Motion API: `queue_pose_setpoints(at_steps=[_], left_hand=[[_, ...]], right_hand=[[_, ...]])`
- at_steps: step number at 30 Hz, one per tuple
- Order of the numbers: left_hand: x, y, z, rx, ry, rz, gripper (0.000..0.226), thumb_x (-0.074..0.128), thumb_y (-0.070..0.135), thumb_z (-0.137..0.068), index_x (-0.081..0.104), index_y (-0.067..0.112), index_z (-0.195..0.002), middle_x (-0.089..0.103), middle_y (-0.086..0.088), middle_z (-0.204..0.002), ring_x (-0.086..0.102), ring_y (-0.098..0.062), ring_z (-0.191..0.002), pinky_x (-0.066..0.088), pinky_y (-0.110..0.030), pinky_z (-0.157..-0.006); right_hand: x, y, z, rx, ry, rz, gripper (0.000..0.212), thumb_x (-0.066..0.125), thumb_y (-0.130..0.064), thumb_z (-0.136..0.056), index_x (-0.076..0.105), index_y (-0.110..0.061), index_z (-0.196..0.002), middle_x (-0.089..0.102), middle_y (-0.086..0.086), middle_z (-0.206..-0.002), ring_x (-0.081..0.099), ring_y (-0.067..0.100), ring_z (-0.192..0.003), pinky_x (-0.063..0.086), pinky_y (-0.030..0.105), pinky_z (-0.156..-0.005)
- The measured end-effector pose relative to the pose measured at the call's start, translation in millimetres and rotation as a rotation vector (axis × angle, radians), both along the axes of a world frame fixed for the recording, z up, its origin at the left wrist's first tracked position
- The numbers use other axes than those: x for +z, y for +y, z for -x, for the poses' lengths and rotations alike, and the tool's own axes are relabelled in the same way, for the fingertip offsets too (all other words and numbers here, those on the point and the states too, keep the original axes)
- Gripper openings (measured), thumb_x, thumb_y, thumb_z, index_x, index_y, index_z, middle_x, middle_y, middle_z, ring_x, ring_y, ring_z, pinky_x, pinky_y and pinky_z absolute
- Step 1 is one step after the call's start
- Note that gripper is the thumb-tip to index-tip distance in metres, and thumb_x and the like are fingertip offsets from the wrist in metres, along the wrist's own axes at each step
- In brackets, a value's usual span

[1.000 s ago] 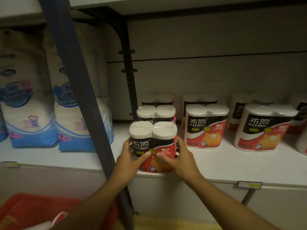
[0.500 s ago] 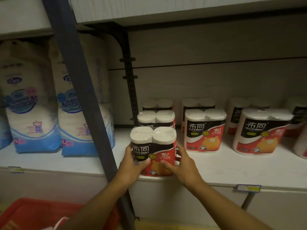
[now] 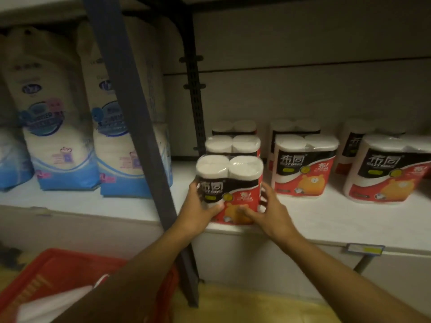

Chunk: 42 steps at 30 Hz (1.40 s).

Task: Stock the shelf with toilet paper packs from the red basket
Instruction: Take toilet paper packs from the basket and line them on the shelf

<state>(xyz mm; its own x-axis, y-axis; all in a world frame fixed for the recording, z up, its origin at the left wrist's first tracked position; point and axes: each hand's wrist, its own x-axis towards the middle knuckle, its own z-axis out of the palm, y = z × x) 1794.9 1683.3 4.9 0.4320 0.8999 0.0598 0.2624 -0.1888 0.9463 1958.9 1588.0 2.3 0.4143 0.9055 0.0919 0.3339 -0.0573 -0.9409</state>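
Toilet paper pack is being seated at the front edge of the shelf, upright, label facing out, directly in front of two more packs lined up behind it. It is being held from both sides: left hand is wrapped on its left face with the thumb across the lower front, right hand is set against its right side, fingers spread and only loosely curled, thumb on the lower front. Whether the base is fully down on the shelf cannot be told; the lower edge is hidden by the thumbs.

Step in hand, as judged: the pack is being squared up and pushed into its column.

How it should be done:
- Pressure is being applied low on the pack, which is right; soft wrapped rolls tip if pushed near the top.
- Push should be kept straight back, even on both sides, so the label is left facing out.
- The pack behind should be touched, not shoved, or the rear row gets displaced.
- Clearance to the blue upright on the left is tight; the left wrist should be kept clear of it.
- The gap to the neighbouring pack on the right should be kept.

Red basket is sitting low left, with something white inside, probably more stock.
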Motion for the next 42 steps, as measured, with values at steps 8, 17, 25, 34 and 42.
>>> queue_pose_setpoints(at_steps=[8, 17, 25, 34, 42], left_hand=[[1.1, -48.7, 66.2, -0.019, 0.126, 0.042, 0.044, 0.065, 0.026, -0.081, 0.055, 0.019, -0.124, 0.065, -0.001, -0.113, 0.064, -0.021, -0.104, 0.051, -0.033, -0.093], [-46.3, -45.1, 227.8, 0.114, 0.464, 0.035, 0.027, 0.063, 0.020, -0.088, 0.066, 0.010, -0.113, 0.067, -0.006, -0.107, 0.064, -0.016, -0.095, 0.045, -0.010, -0.075], [-144.3, -74.9, 314.6, 0.034, 0.667, 0.223, 0.028, 0.058, 0.026, -0.092, 0.061, 0.020, -0.119, 0.060, 0.003, -0.124, 0.057, -0.008, -0.109, 0.046, -0.024, -0.097], [-215.6, -39.0, 331.9, 0.242, 0.371, 0.290, 0.023, 0.056, 0.013, -0.094, 0.063, 0.015, -0.115, 0.061, 0.009, -0.100, 0.061, 0.002, -0.092, 0.049, -0.013, -0.085], [-214.4, -21.6, 329.2, 0.378, 0.343, 0.360, 0.022, 0.053, 0.023, -0.095, 0.059, 0.031, -0.114, 0.060, 0.008, -0.117, 0.056, -0.011, -0.110, 0.047, -0.027, -0.095]], right_hand=[[2.5, -57.8, 34.5, -0.133, -0.174, -0.077, 0.043, 0.056, -0.056, -0.074, 0.059, -0.024, -0.103, 0.065, -0.007, -0.093, 0.060, 0.005, -0.081, 0.049, 0.037, -0.074], [-56.1, -12.0, 189.5, 0.458, -0.193, 0.111, 0.008, 0.066, -0.017, -0.087, 0.069, -0.025, -0.088, 0.071, -0.001, -0.079, 0.067, 0.016, -0.070, 0.054, 0.026, -0.066], [-154.3, 63.4, 294.0, 0.666, -0.623, 0.383, 0.038, 0.061, -0.047, -0.086, 0.066, -0.023, -0.115, 0.067, 0.003, -0.120, 0.064, 0.021, -0.105, 0.051, 0.030, -0.086], [-210.2, 117.4, 333.4, 0.515, -1.052, 0.546, 0.090, 0.074, -0.057, -0.068, 0.037, -0.012, -0.137, 0.049, 0.016, -0.131, 0.048, 0.036, -0.121, 0.046, 0.049, -0.094], [-185.0, 111.3, 315.4, 0.573, -1.114, 0.499, 0.089, 0.074, -0.060, -0.063, 0.046, -0.015, -0.134, 0.044, 0.009, -0.133, 0.044, 0.032, -0.122, 0.046, 0.048, -0.093]])
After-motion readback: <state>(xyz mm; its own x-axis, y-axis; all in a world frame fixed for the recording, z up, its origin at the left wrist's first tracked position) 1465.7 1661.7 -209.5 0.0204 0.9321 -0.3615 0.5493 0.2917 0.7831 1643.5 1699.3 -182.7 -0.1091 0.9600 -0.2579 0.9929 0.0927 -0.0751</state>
